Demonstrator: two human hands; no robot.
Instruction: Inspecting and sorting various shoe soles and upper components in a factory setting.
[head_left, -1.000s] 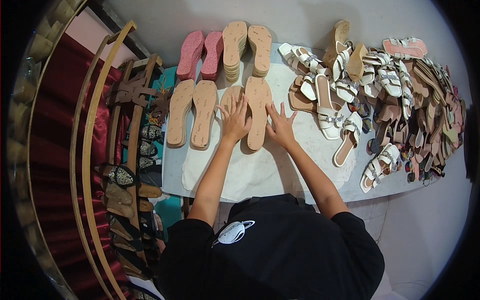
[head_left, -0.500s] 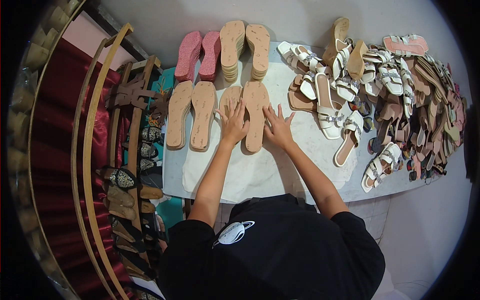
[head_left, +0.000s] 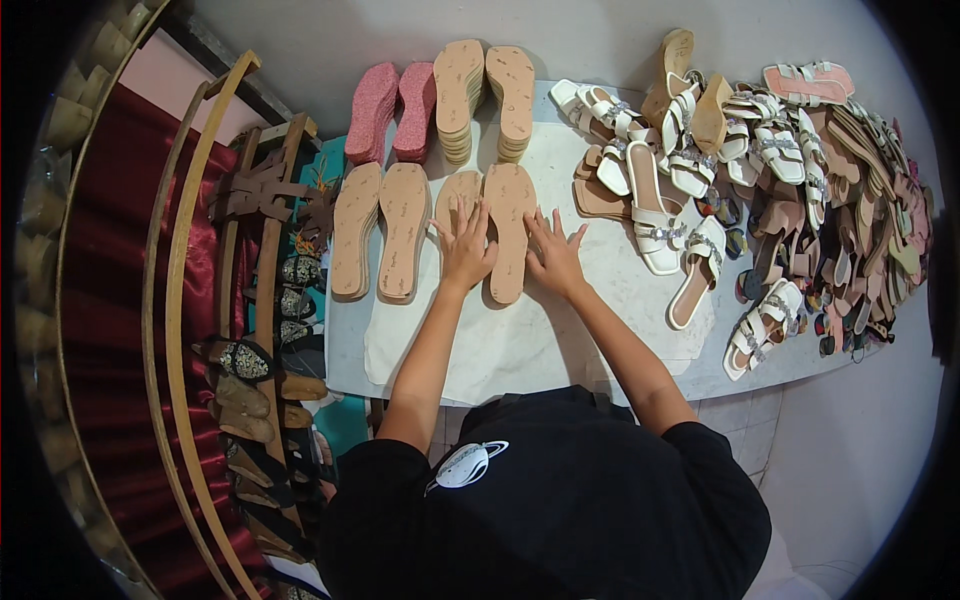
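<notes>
My left hand (head_left: 467, 248) lies flat with its fingers spread over a tan insole (head_left: 461, 190), hiding its lower part. Right of it is another tan insole (head_left: 510, 225), upright on the white sheet, with the side of my left hand close against its left edge. My right hand (head_left: 555, 252) is flat, fingers apart, its fingertips at that insole's right edge. Neither hand grips anything. To the left stand two stacks of tan insoles, an outer stack (head_left: 356, 232) and an inner stack (head_left: 404, 230). The undersides of my palms are hidden.
Behind stand taller tan stacks (head_left: 513, 95) and pink stacks (head_left: 372, 110). White sandals (head_left: 655, 215) spread rightward to a heap of shoe parts (head_left: 850, 200). A white sheet (head_left: 480, 350) covers part of the table. A wooden rack (head_left: 182, 250) with shoes stands left.
My hands stay in nearly the same place on and beside the insoles. The whole view has shifted very slightly; nothing was picked up or let go.
</notes>
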